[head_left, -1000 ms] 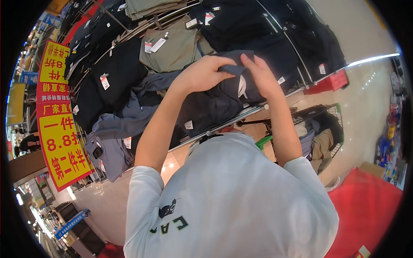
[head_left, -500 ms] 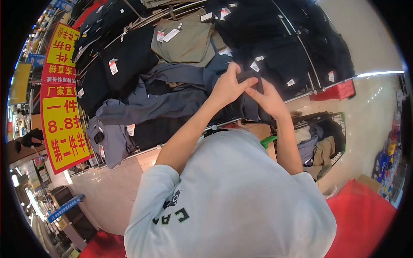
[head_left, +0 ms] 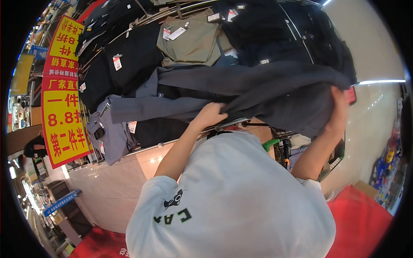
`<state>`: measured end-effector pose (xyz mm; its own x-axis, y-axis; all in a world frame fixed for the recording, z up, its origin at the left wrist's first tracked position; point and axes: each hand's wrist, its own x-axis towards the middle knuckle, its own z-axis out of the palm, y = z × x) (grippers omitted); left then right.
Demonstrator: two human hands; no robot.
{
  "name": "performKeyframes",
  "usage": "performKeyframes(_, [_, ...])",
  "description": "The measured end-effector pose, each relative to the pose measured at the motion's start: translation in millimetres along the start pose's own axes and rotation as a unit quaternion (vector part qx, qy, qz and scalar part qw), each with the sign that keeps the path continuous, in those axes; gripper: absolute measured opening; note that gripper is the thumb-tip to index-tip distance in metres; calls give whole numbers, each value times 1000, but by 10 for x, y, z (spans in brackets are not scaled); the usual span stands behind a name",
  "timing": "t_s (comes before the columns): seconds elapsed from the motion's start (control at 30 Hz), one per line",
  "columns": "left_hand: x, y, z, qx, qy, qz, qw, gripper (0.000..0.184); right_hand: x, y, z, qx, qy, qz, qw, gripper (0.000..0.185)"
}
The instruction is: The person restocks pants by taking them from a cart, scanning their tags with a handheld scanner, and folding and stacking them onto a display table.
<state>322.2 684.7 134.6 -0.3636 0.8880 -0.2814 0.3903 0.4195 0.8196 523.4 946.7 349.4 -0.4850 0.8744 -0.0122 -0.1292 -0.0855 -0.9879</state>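
Note:
A pair of dark grey trousers (head_left: 266,92) stretches across the front of the clothes display, with its two legs running to the left. My left hand (head_left: 209,115) is closed on the trousers near the middle, at the lower edge of the cloth. Far to the right, my right hand (head_left: 339,107) grips the wide end of the trousers, slightly blurred; its fingertips are partly hidden by the cloth. Under the leg ends lies a folded grey-blue garment (head_left: 112,144) with a tag. Folded olive trousers (head_left: 191,43) lie behind, with white tags on them.
Black folded garments (head_left: 133,47) fill the metal rack around the trousers. A red and yellow sign (head_left: 64,114) stands along the left side. Behind my right forearm is a cart with clothes (head_left: 300,141) and a green handle part (head_left: 270,144). Red covering (head_left: 359,219) lies at lower right.
The trousers have been drawn out flat to the right. My hands, together before at the cloth's end, are now apart: the right moved right, the left moved down and left.

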Motion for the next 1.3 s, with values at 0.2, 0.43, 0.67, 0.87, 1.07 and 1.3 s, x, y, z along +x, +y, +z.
performKeyframes(0.2, [-276, -1471, -104, 117, 106, -115, 981, 27, 327, 14, -282, -32, -22, 38, 999, 32])
performKeyframes(0.43, [-575, -1287, -1737, 163, 369, -65, 913, 19, 816, 673, -849, -43, -10, 183, 982, 36])
performKeyframes(0.67, [264, -1249, -2535, 528, 449, -43, 720, 24, 1006, 910, -1120, 12, 8, 222, 975, 39])
performKeyframes(0.87, [867, -867, -846, 337, 314, 72, 885, 56, 895, 1285, -1094, -182, 74, 203, 959, 37])
performKeyframes(1.07, [1137, 582, 22, 148, 181, 253, 939, 103, 648, 1057, -803, -77, 31, 227, 970, 36])
performKeyframes(1.3, [1317, 1430, 556, 54, 60, 356, 931, 132, 317, 747, -299, -98, -64, 187, 975, 29])
